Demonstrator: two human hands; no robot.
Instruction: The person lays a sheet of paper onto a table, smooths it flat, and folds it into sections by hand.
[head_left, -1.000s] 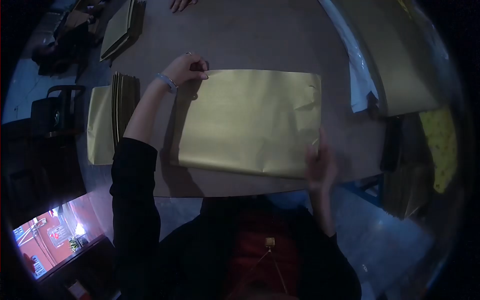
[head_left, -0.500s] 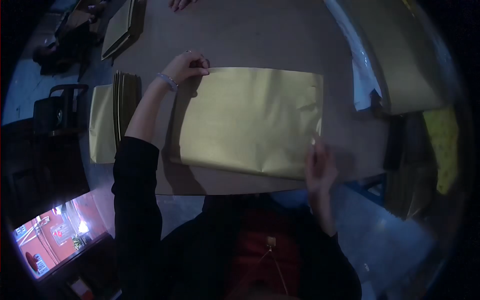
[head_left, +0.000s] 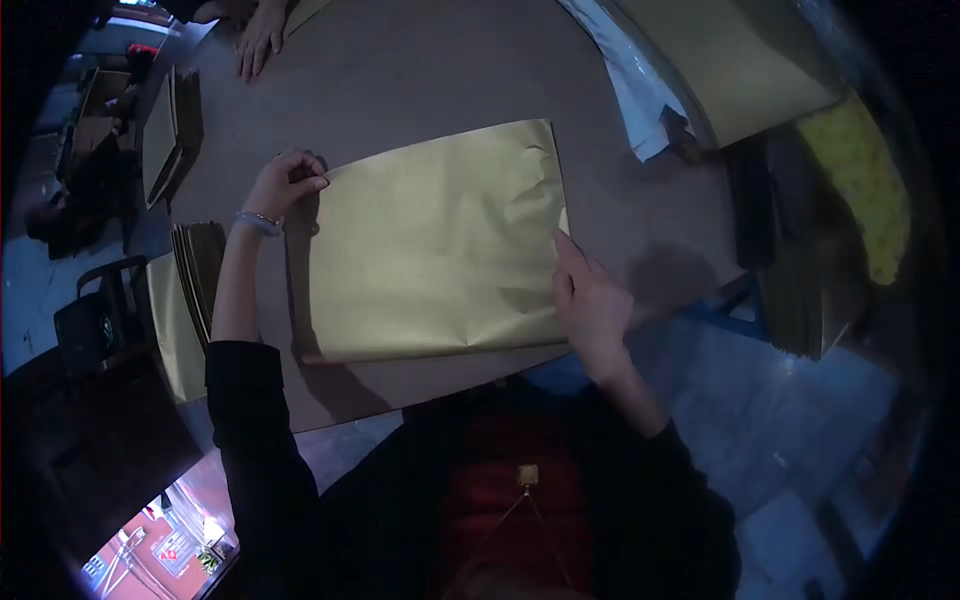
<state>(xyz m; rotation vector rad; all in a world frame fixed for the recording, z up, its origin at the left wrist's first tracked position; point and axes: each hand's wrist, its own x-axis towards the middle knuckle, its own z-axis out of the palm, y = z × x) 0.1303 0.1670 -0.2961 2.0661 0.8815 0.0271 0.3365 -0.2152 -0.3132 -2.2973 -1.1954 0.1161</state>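
A gold paper sheet lies on the brown table, creased and puckered toward its right side, its lower edge rounded like a fold. My left hand pinches the sheet's upper left corner between thumb and fingers, holding it slightly off the tabletop. At the right edge, my right hand has its index fingertip and thumb closed on the paper; exactly how much they grip is partly hidden.
Stacks of folded gold paper stand at the left and upper left. Another person's hand rests at the far table edge. A large gold paper pile with a plastic wrapper sits at upper right, near a yellow cloth.
The view has turned, so the table and sheet appear shifted left and tilted. My right hand has moved up along the sheet's right edge. My left hand stays at the corner.
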